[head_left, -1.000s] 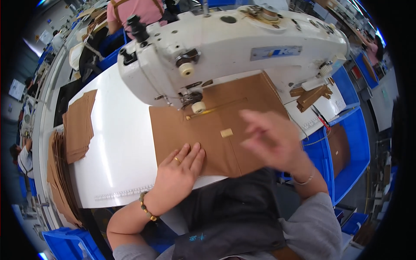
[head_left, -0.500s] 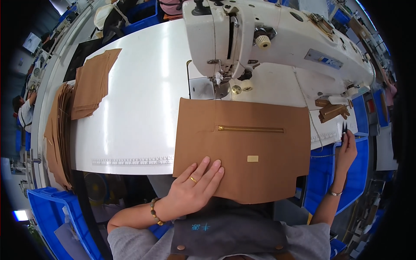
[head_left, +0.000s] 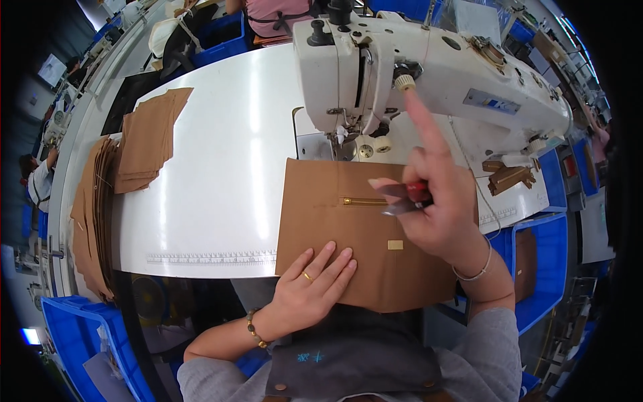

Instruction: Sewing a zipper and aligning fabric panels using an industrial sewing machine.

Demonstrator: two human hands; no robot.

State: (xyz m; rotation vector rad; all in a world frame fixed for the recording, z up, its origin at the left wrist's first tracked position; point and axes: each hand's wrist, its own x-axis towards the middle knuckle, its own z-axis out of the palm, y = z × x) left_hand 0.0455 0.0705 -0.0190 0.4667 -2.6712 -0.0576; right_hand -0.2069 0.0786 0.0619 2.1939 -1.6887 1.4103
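Observation:
A brown fabric panel (head_left: 315, 231) lies at the front edge of the white table, with a gold-toned zipper (head_left: 358, 201) set into it and a small pale label (head_left: 395, 245) below. My left hand (head_left: 309, 285) rests on the panel's lower left part, fingers stretched out flat. Above its right side is my right hand (head_left: 439, 204), curled round thread snips (head_left: 402, 199) with red on the grip; their blades point left over the zipper. My right index finger sticks out toward the tension knob (head_left: 404, 82) of the sewing machine (head_left: 429, 60); whether it touches, I cannot tell.
Brown cut pieces (head_left: 151, 141) and a thicker brown stack (head_left: 94, 221) are at the table's left. Small zipper pieces (head_left: 510, 179) lie at the right. Blue bins (head_left: 80, 321) stand low on both sides. A person in pink (head_left: 278, 15) sits beyond the table.
My right hand has come from the right table edge to over the panel, carrying the snips, its index finger now extended. My left hand remains flat on the panel.

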